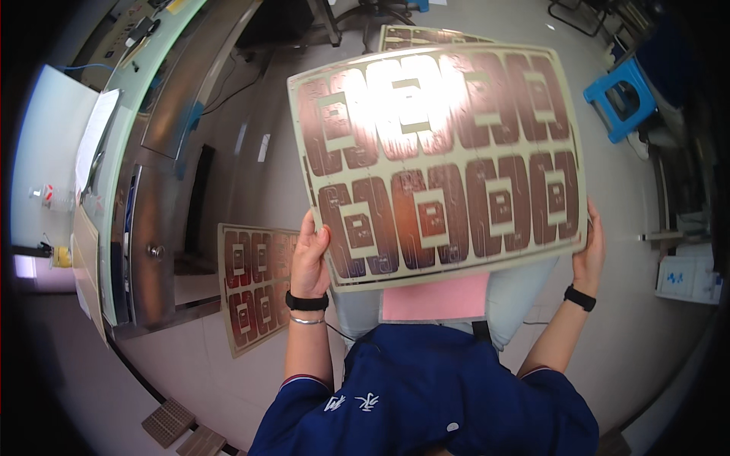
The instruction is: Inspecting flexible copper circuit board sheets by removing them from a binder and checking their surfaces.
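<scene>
Two bare hands hold up one large, pale-edged panel (465, 156), which fills the upper middle of the frame, its face of copper-brown patterns in two rows of four turned toward the viewer. The left hand (310, 254) grips the lower left edge, thumb on the front and fingers mostly behind; the right hand (588, 247) closes on the lower right edge, though how far its fingers reach behind cannot be told. A bright glare lies over the top row, so the step in hand looks like checking the surface against the light. The next move would likely call for a small change of tilt, to shift that glare off the patterns, with both edges kept supported so the thin sheet does not bow. Below its lower edge a pink sheet (435, 299) shows over the lap; a similar patterned board (255, 287) sits left of centre, partly hidden, and another board (437, 35) peeps out above the panel's top edge.
</scene>
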Available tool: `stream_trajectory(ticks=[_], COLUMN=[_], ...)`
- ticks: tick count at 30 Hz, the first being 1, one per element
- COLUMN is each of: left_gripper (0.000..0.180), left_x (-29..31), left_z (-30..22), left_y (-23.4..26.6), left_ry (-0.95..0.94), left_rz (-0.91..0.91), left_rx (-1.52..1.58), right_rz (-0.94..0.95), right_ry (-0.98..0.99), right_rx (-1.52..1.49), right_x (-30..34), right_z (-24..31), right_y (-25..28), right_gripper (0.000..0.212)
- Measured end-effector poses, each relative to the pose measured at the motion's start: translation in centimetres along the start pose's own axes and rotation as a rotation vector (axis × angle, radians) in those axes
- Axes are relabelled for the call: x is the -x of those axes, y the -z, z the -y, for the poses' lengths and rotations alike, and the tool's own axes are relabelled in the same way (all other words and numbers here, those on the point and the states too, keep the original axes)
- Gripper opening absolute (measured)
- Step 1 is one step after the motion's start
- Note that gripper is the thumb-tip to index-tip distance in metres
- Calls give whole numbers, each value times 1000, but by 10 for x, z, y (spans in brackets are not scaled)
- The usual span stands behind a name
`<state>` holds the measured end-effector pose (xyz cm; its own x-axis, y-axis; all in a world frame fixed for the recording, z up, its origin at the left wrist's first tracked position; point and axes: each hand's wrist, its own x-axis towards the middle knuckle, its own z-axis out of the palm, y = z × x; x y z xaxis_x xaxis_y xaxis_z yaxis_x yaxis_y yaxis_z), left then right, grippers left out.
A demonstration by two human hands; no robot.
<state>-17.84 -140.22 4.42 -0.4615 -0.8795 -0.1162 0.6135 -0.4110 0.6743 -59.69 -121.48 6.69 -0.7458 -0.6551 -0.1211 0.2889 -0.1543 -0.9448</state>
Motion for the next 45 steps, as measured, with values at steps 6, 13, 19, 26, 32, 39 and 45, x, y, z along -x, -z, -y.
stream_trajectory(ticks=[6,13,19,26,32,39,45], left_gripper=[48,49,47,49,46,33,23], left_x=[5,5,6,4,4,5,13], left_z=[-10,-11,-15,-14,-13,-17,-47], left_y=[9,12,20,21,22,9,16], left_ry=[20,24,-16,-27,-56,-202,-339], left_rz=[-7,-12,-55,-69,-79,-163,208], left_rx=[-68,-130,-163,-148,-134,-180,-119], right_rz=[86,62,150,226,256,259,190], right_ry=[-56,47,45,68,86,144,379], right_rx=[294,172,99,103,101,40,77], right_x=[-4,-3,7,10,11,6,-1], right_z=[2,-4,9,24,28,35,43], right_y=[31,24,1,-9,-13,-25,-11], right_gripper=[33,28,33,37,39,40,36])
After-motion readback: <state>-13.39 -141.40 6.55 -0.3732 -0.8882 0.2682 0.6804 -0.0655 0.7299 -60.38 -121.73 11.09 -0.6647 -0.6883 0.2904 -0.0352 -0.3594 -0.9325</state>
